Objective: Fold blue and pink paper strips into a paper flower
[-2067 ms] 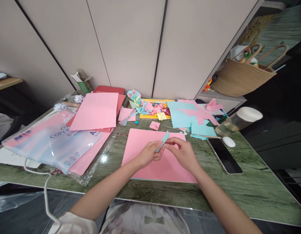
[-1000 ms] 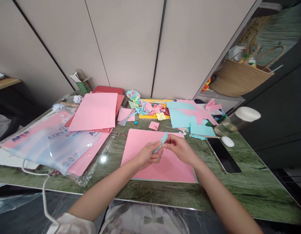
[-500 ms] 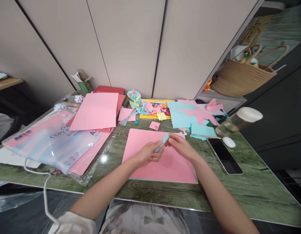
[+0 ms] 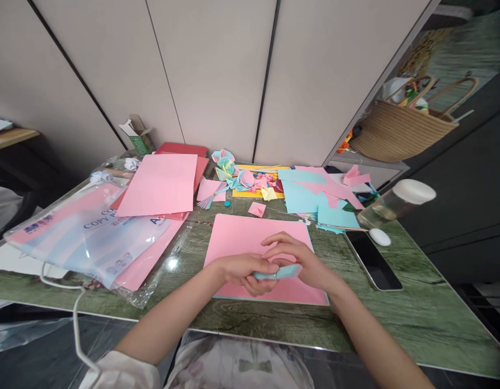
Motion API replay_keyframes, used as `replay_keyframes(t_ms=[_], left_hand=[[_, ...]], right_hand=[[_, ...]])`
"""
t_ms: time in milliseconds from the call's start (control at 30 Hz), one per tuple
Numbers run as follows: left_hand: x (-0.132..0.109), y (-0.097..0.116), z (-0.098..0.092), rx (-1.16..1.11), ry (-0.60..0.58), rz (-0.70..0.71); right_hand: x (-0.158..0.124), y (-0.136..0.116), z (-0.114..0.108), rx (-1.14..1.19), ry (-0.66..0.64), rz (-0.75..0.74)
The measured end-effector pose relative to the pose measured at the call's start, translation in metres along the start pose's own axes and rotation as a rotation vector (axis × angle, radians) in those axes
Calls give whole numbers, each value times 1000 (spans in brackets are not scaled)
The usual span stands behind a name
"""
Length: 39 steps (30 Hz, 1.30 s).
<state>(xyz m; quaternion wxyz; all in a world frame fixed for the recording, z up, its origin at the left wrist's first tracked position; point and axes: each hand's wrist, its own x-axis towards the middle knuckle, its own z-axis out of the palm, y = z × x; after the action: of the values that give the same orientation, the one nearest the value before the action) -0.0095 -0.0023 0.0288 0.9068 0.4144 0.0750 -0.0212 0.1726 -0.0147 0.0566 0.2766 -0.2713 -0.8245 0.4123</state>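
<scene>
A small folded piece of light blue paper is pinched in my left hand, thumb on top. My right hand curves over the paper's right end, its fingers bent and spread above it; whether its hidden thumb grips the paper I cannot tell. Below both hands lies a stack of pink sheets with a blue edge showing. Just beyond the stack is a small folded pink paper square.
At the left lie a plastic copy-paper bag and pink sheets. Paper flowers and blue scraps are at the back. A phone, a white egg-shaped object and a bottle stand or lie at the right.
Both hands have come lower and nearer to me with the blue paper, which has turned from slanting upward to nearly level. My right fingers have lifted and spread over it.
</scene>
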Motion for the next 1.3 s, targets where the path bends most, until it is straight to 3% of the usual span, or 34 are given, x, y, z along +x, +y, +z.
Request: replay_keyframes(t_ms=[233, 400, 633, 933, 1167, 1300], left_hand=[[3, 0, 3, -53, -95, -76], [4, -2, 1, -198, -161, -178], [5, -2, 4, -261, -112, -230], [4, 1, 13, -268, -97, -220], [2, 2, 18, -275, -145, -246], [2, 2, 25, -282, -179, -174]], right_hand=[[-3, -9, 3, -154, 35, -16], [-6, -12, 2, -189, -48, -18], [-14, -2, 2, -327, 3, -114], [-22, -10, 1, -380, -29, -83], [-31, -3, 6, -459, 211, -280], [-37, -4, 18, -448, 403, -281]])
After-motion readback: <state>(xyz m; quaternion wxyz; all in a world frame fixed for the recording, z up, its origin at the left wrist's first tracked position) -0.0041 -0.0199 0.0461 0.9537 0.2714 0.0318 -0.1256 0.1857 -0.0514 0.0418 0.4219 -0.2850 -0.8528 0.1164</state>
